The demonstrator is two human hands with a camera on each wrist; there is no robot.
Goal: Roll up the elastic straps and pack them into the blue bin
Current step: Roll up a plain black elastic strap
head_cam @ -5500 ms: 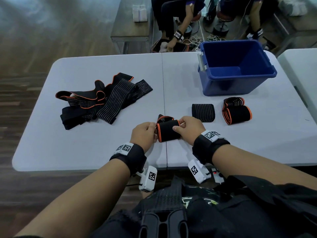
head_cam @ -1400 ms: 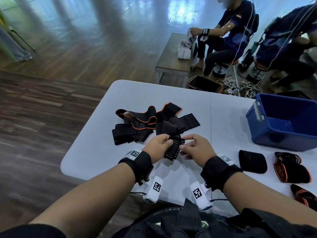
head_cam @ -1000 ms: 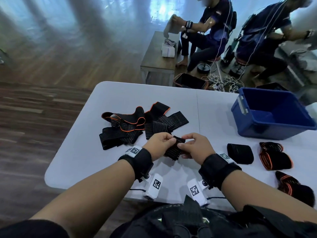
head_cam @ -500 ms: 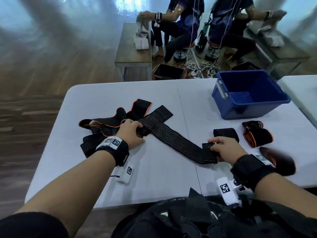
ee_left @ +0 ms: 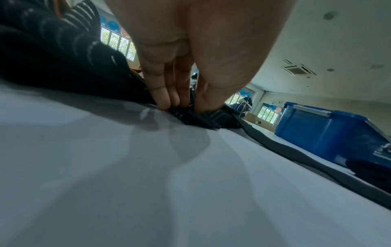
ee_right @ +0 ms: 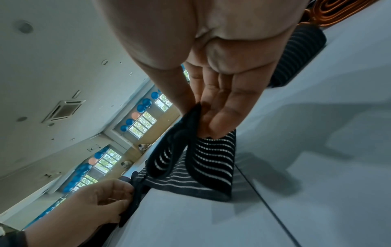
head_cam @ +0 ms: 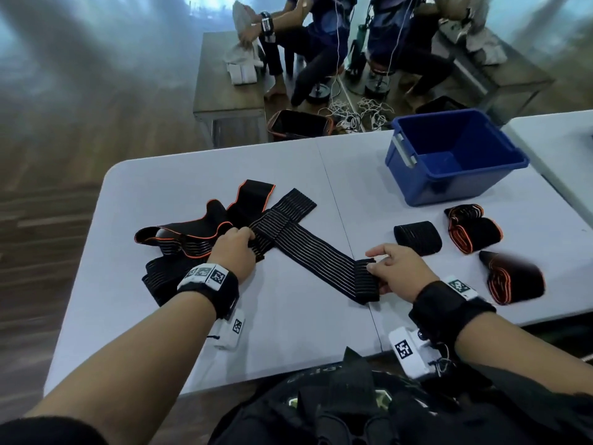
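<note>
A black striped elastic strap (head_cam: 316, 252) lies stretched across the white table (head_cam: 288, 332). My right hand (head_cam: 390, 271) pinches its near end, where a small roll (ee_right: 213, 160) has formed. My left hand (head_cam: 236, 252) pinches the strap (ee_left: 194, 117) farther up, beside a pile of loose straps (head_cam: 205, 232). The blue bin (head_cam: 449, 155) stands open at the back right. Three rolled straps lie in front of it: a black one (head_cam: 417, 237) and two with orange edges (head_cam: 475, 229) (head_cam: 513, 277).
A second white table (head_cam: 564, 149) adjoins on the right. Beyond the far edge sit two people by a wooden bench (head_cam: 227, 91), with cables and a black case (head_cam: 298, 125) on the floor. Bare tabletop lies between my arms.
My hands picked a striped strap from the pile and pulled it out flat across the table, the right hand drawing its end to the right. The earlier orange-edged roll now lies at the right.
</note>
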